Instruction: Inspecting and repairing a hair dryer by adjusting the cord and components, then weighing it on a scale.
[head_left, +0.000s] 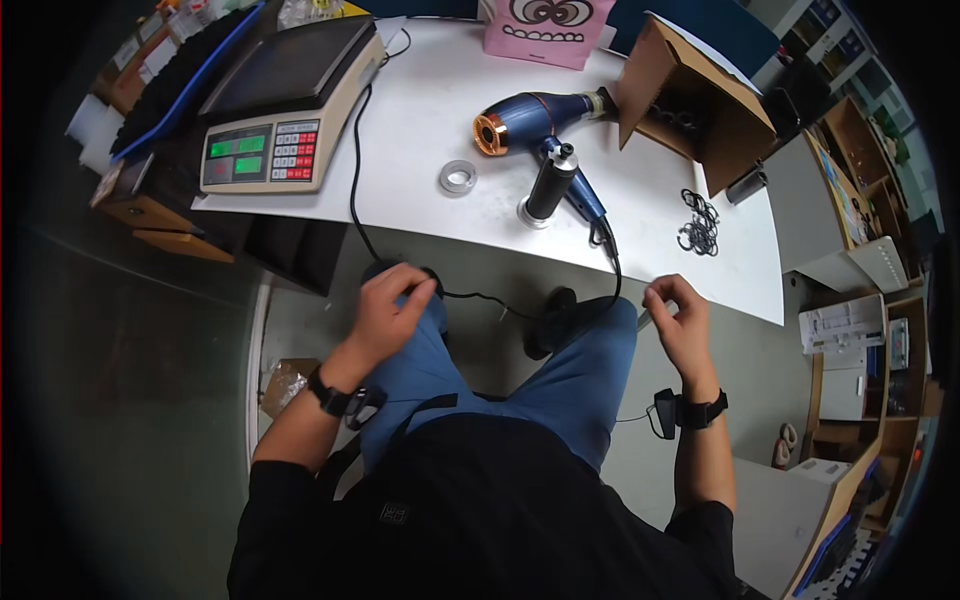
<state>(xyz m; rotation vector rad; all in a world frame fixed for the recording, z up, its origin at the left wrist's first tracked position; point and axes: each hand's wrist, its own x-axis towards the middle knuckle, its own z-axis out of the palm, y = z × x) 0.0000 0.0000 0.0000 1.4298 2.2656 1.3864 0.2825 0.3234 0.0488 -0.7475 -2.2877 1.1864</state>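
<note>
Loosely curled over my left thigh, my left hand [392, 305] shows nothing in its fingers. My right hand [682, 318] is held near the table's front edge beside my right knee, fingers bent toward the thumb, with no object visible in it. Between and beyond the hands, on the white table [420, 110], a black cylinder on a round silver base [552, 183] stands upright. Behind it lies a blue hair dryer [535, 118] with a copper-coloured rear ring. A roll of clear tape [458, 177] is to their left. Several black rings [699, 223] lie in a pile at the right.
An open cardboard box [692, 95] tilts at the back right, dark items inside. A small dark cylinder [747, 185] is near it. At left sits a weighing scale [280, 110]. A pink bag [550, 35] stands at the back. A black cable [357, 170] hangs off the front edge.
</note>
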